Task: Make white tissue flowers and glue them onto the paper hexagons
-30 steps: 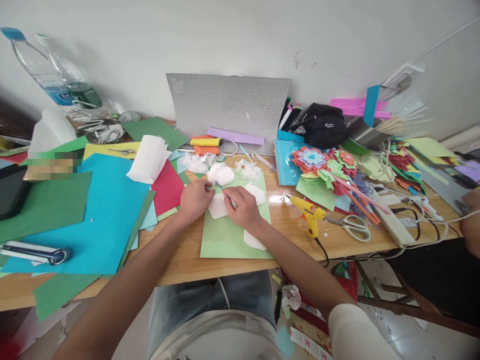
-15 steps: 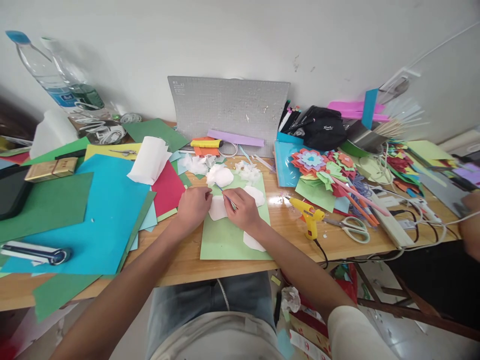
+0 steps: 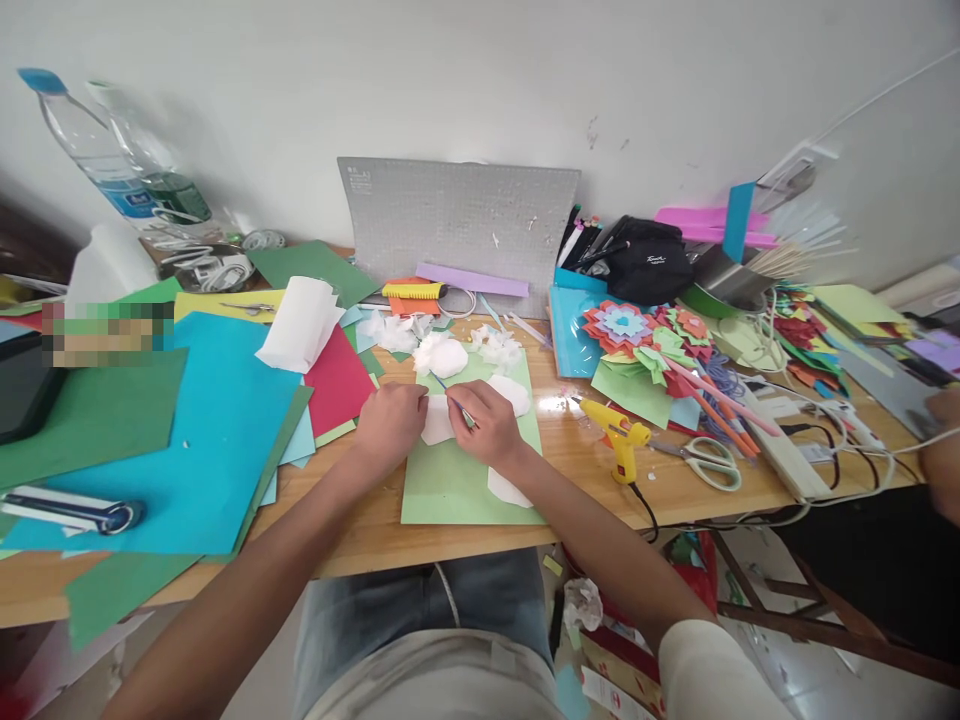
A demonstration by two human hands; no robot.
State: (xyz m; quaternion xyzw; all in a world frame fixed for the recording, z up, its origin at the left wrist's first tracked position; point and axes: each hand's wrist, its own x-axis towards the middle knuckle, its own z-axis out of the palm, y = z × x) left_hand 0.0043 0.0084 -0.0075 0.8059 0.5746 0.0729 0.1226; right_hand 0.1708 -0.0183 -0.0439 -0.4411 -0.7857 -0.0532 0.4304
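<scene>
My right hand (image 3: 487, 420) is closed around a thin blue stick, perhaps a pen (image 3: 441, 381), whose upper end points away from me. Under it lies a white paper piece (image 3: 436, 425) on a light green sheet (image 3: 457, 495). My left hand (image 3: 391, 425) is closed, its fingertips at the left edge of that white piece; its inner fingers are hidden. More rounded white cut-outs (image 3: 510, 393) lie on the green sheet. A fluffy white paper bunch (image 3: 441, 354) sits just beyond my hands, with another frilled white bunch (image 3: 499, 346) to its right.
A yellow glue gun (image 3: 619, 435) and scissors (image 3: 709, 462) lie to the right. Paper flowers (image 3: 621, 328) stand behind them. Coloured sheets (image 3: 217, 430) and a stapler (image 3: 71, 507) cover the left side. A grey cutting mat (image 3: 461, 215) leans on the wall. Someone's hand (image 3: 943, 410) shows far right.
The view has shifted very slightly. My left hand has turned a little at the paper's edge, while my right hand keeps the blue stick in nearly the same place.
</scene>
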